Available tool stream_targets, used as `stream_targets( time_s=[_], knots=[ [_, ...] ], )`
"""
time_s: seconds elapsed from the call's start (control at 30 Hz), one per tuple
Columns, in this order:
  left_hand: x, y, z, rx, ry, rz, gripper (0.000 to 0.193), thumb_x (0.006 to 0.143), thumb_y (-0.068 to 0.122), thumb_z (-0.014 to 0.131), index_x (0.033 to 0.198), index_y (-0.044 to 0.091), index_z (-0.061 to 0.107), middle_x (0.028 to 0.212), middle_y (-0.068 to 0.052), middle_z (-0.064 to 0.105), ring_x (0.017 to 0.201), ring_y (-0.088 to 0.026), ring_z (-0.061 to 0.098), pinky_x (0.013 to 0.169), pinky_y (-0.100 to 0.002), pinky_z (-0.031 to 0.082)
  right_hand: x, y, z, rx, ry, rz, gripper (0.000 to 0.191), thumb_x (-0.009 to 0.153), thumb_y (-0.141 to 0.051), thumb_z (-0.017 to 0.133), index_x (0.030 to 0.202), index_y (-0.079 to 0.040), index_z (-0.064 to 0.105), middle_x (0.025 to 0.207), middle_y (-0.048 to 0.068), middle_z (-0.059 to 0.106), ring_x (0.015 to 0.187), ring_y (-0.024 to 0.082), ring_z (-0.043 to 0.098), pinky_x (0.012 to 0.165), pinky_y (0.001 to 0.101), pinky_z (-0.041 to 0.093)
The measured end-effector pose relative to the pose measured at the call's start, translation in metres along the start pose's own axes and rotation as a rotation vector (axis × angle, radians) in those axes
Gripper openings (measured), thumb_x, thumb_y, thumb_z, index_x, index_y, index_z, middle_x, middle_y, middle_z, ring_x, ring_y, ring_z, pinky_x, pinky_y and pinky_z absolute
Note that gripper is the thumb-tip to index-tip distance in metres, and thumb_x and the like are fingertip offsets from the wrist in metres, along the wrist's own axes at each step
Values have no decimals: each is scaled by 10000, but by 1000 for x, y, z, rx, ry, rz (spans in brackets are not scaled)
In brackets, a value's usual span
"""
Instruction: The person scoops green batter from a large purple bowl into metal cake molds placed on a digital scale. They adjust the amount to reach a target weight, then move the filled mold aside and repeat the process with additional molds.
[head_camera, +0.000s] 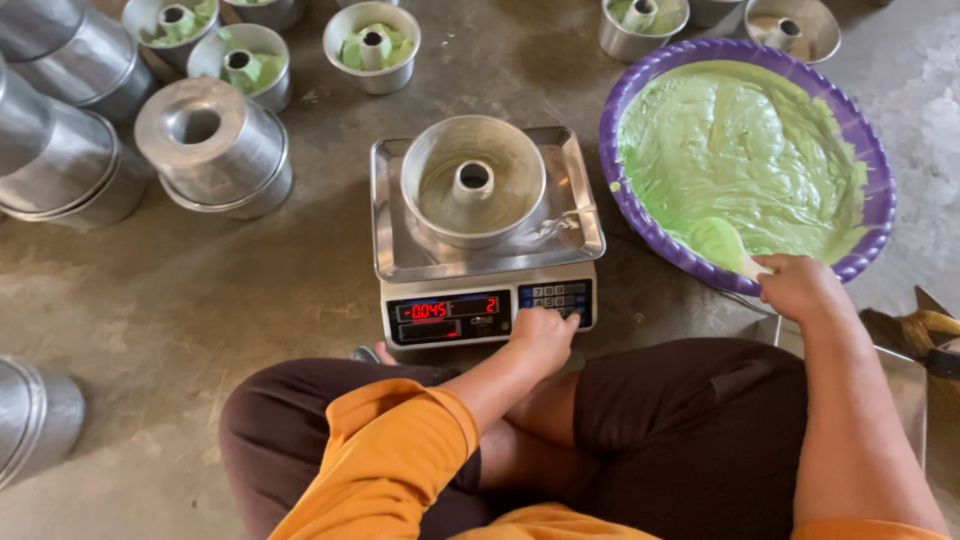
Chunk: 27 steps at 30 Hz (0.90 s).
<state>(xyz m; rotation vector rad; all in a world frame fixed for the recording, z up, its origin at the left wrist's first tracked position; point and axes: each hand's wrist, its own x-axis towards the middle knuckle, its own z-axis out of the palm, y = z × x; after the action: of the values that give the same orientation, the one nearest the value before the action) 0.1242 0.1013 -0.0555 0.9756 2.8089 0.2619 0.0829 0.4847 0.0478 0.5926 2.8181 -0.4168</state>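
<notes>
Left hand (543, 328) at 6 o'clock, fingertip pressing the keypad of the digital scale (487, 300), grasping nothing. Right hand (797, 287) at 4 o'clock grips the spatula (727, 246) handle. An empty tube pan (473, 180) sits centred on the scale platform. The purple basin (875, 200) of green batter (735, 150) lies at 2 o'clock. Risk: batter dripping off the spatula onto the keypad during transfer; judged likely, given the gap.

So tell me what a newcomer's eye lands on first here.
The purple basin of green batter at upper right, with the right hand holding a spatula in it. Next, the empty tube pan on the scale at centre, where the left hand touches the keypad.
</notes>
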Motion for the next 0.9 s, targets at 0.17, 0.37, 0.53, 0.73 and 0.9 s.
stream_targets(
  time_s=[0.17, 0.37, 0.53, 0.73, 0.9],
  knots=[
    [9, -1, 7, 51, -40, -17, 480, 913, 220, 573, 1392, 206, 611, 942, -92, 731, 813, -269, 718, 631, -405, 549, 6, -6, -3, 13, 8, 15, 484, 895, -170, 647, 1369, -245, 711, 861, 146, 795, 848, 311, 748, 844, 442, 563],
    [15, 3, 6, 93, -23, -4, 534, 918, 206, 588, 1451, 187, 571, 906, -91, 733, 765, -263, 718, 594, -398, 553, 3, -11, -5, -39, 110, -28, 446, 919, -238, 656, 1360, -250, 722, 999, 192, 763, 946, 361, 720, 881, 460, 550],
    [5, 2, -39, -76, 64, 39, 658, 886, 238, 628, 1524, 215, 470, 969, -128, 709, 808, -302, 704, 657, -443, 565, 13, 5, -17, -136, 267, 104, 361, 958, -285, 663, 1301, -206, 744, 1176, 229, 720, 1088, 430, 662, 911, 520, 523],
    [-22, -7, -153, -295, 287, -58, 601, 927, 306, 611, 1487, 155, 452, 1018, -145, 701, 834, -346, 696, 686, -487, 569, 34, 50, -39, -153, 287, 128, 337, 950, -215, 722, 1268, -111, 771, 1287, 240, 700, 1192, 411, 648, 1082, 473, 507],
    [-69, -62, -227, -639, 709, -256, 412, 950, 183, 692, 1348, 119, 608, 782, -69, 718, 670, -191, 717, 637, -343, 569, 40, 51, -37, 913, 21, 410, 454, 1033, -147, 579, 1467, -85, 464, 1277, 86, 586, 1050, 231, 625, 788, 464, 601]
  ],
)
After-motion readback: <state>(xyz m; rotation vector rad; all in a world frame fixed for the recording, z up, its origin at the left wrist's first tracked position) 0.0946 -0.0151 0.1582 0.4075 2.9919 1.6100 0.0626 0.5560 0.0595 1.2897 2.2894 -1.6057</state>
